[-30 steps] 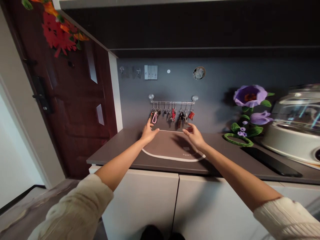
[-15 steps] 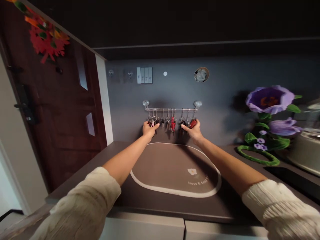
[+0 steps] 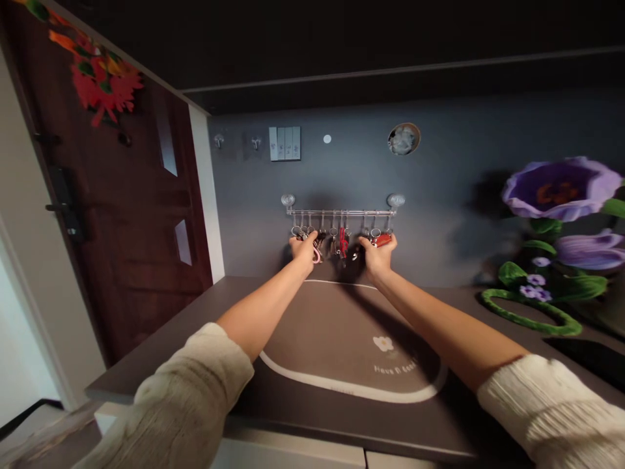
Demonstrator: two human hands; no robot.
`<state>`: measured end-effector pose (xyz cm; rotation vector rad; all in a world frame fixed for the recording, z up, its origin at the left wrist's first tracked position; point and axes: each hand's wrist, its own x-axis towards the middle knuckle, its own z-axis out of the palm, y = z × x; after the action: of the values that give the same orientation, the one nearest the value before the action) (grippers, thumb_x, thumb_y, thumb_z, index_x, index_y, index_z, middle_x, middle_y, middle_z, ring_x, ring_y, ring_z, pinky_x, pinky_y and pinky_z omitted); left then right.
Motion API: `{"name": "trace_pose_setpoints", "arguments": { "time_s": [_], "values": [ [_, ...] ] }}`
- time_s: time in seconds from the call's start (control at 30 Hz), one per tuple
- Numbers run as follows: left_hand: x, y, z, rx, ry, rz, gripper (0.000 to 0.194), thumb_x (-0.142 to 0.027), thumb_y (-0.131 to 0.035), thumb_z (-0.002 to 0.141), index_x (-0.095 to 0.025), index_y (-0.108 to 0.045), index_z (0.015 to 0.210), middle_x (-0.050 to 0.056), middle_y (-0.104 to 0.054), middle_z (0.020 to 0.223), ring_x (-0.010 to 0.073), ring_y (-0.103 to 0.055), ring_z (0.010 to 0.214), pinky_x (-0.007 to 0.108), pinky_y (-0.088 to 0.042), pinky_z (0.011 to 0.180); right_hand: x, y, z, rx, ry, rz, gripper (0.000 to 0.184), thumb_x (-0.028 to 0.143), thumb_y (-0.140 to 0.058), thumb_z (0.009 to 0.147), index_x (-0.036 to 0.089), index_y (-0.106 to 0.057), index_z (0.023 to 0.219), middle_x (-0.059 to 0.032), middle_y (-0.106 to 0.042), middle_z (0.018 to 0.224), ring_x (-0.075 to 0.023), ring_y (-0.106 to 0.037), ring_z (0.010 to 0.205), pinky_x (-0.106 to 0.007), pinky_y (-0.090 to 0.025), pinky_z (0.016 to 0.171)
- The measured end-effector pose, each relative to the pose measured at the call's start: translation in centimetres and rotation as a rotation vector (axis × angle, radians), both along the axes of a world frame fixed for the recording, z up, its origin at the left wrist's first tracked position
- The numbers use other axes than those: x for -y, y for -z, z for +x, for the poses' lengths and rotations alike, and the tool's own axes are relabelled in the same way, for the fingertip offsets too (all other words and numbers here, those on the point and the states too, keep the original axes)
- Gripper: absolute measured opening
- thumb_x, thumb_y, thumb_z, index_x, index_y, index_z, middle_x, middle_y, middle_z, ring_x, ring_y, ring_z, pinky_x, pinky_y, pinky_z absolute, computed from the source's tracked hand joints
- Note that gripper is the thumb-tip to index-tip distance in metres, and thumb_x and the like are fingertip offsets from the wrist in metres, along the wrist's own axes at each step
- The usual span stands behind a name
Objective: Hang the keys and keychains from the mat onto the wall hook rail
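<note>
Head view: the left hand [image 3: 303,247] and right hand [image 3: 378,253] are clasping keys [image 3: 333,243] at opposite ends of a rail [image 3: 342,213].
The keys are hanging in a row from the rail, above the back edge of the worktop [image 3: 244,293]. The left hand is wrapping round the bunches at the rail's left end, a pink loop [image 3: 317,256] showing beside its thumb. The right hand is wrapping round those at the right end, a red case [image 3: 383,240] sitting between thumb and fingers; how firmly either is gripping, one cannot tell. The hands are staying apart, and the middle bunches, with a red cord [image 3: 343,242], are hanging free between them. Below, a mat [image 3: 322,326] is lying on the worktop, reaching from near its back edge toward its front edge.
</note>
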<state>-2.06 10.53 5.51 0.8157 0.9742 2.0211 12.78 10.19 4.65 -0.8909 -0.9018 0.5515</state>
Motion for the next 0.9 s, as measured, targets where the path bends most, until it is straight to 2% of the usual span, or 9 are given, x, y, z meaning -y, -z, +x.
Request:
{"name": "trace_pose_setpoints", "arguments": {
  "time_s": [0.07, 0.13, 0.37, 0.47, 0.53, 0.63, 0.73, 0.83, 0.9],
  "values": [
    [0.7, -0.5, -0.5, 0.039, 0.068, 0.002, 0.032, -0.024, -0.069, 0.061, -0.016, -0.046, 0.083, -0.002, -0.058, 0.064, 0.0116, -0.058, 0.05, 0.024, -0.045, 0.051, 0.2, -0.4, 0.6, -0.016, -0.008, -0.01, 0.079, 0.028, -0.062, 0.061, 0.022, -0.018, 0.126, -0.0063, -0.054, 0.11, -0.0163, -0.058, 0.087, -0.032, -0.048, 0.078],
    [1.4, -1.2, -1.1, 0.055, 0.1, 0.011, 0.034, -0.025, -0.07, 0.061, -0.016, -0.046, 0.082, -0.003, -0.058, 0.063, 0.0115, -0.059, 0.05, 0.023, -0.045, 0.05, 0.4, -1.0, 1.1, -0.014, 0.017, 0.016, 0.075, 0.028, -0.061, 0.062, 0.022, -0.02, 0.124, -0.0062, -0.054, 0.109, -0.0158, -0.058, 0.087, -0.03, -0.048, 0.076],
    [2.2, -4.7, -2.0, -0.083, -0.007, 0.088, 0.044, -0.019, -0.069, 0.064, -0.02, -0.035, 0.092, -0.005, -0.056, 0.071, 0.0098, -0.059, 0.049, 0.02, -0.045, 0.045, 0.3, -4.1, 1.2, 0.027, 0.056, 0.155, 0.061, 0.023, -0.056, 0.066, 0.019, -0.025, 0.118, -0.0077, -0.051, 0.112, -0.0134, -0.053, 0.099, -0.027, -0.041, 0.088],
    [3.2, -5.9, -1.9, -0.226, 0.055, 0.114, 0.042, -0.019, -0.067, 0.067, -0.02, -0.034, 0.094, -0.004, -0.056, 0.074, 0.0087, -0.059, 0.051, 0.019, -0.045, 0.045, 1.1, -5.1, 1.4, 0.089, 0.028, 0.155, 0.054, 0.023, -0.052, 0.069, 0.021, -0.025, 0.116, -0.005, -0.052, 0.106, -0.0122, -0.055, 0.09, -0.026, -0.045, 0.079],
    [4.5, -6.0, -1.8, -0.353, 0.136, 0.103, 0.043, -0.02, -0.067, 0.068, -0.021, -0.034, 0.096, -0.003, -0.056, 0.074, 0.0084, -0.058, 0.051, 0.019, -0.045, 0.046, 2.4, -5.3, 1.7, 0.146, -0.05, 0.101, 0.051, 0.024, -0.052, 0.069, 0.024, -0.027, 0.113, -0.0014, -0.054, 0.096, -0.0108, -0.055, 0.075, -0.024, -0.047, 0.066],
    [6.9, -4.4, -2.0, -0.59, 0.314, 0.024, 0.047, -0.02, -0.066, 0.068, -0.021, -0.032, 0.1, -0.003, -0.057, 0.072, 0.0085, -0.056, 0.047, 0.019, -0.044, 0.043, 5.0, -4.8, 2.4, 0.294, -0.251, -0.081, 0.046, 0.023, -0.055, 0.068, 0.026, -0.033, 0.108, 0.0042, -0.052, 0.075, -0.0083, -0.049, 0.052, -0.022, -0.044, 0.049],
    [8.9, -1.4, -2.9, -0.828, 0.444, -0.078, 0.05, -0.02, -0.067, 0.067, -0.02, -0.033, 0.103, -0.003, -0.055, 0.067, 0.0082, -0.054, 0.043, 0.018, -0.041, 0.041, 7.4, -3.0, 3.2, 0.525, -0.432, -0.291, 0.044, 0.022, -0.056, 0.067, 0.024, -0.037, 0.106, 0.0059, -0.049, 0.063, -0.0086, -0.046, 0.044, -0.021, -0.04, 0.042],
    [10.0, 1.5, -4.1, -1.116, 0.542, -0.154, 0.05, -0.025, -0.066, 0.066, -0.019, -0.037, 0.105, -0.003, -0.056, 0.068, 0.0087, -0.053, 0.044, 0.019, -0.04, 0.042, 8.8, -1.0, 4.1, 0.82, -0.515, -0.365, 0.047, 0.022, -0.062, 0.063, 0.021, -0.043, 0.107, 0.003, -0.056, 0.069, -0.0093, -0.05, 0.048, -0.022, -0.042, 0.046],
    [10.4, 2.6, -4.9, -1.356, 0.532, -0.143, 0.049, -0.032, -0.068, 0.062, -0.019, -0.043, 0.103, 0.0, -0.059, 0.077, 0.0107, -0.056, 0.053, 0.022, -0.042, 0.048, 9.2, -0.4, 4.7, 1.055, -0.56, -0.368, 0.049, 0.025, -0.069, 0.057, 0.019, -0.052, 0.102, -0.0014, -0.061, 0.08, -0.0136, -0.057, 0.065, -0.024, -0.046, 0.058]
  ]
}}
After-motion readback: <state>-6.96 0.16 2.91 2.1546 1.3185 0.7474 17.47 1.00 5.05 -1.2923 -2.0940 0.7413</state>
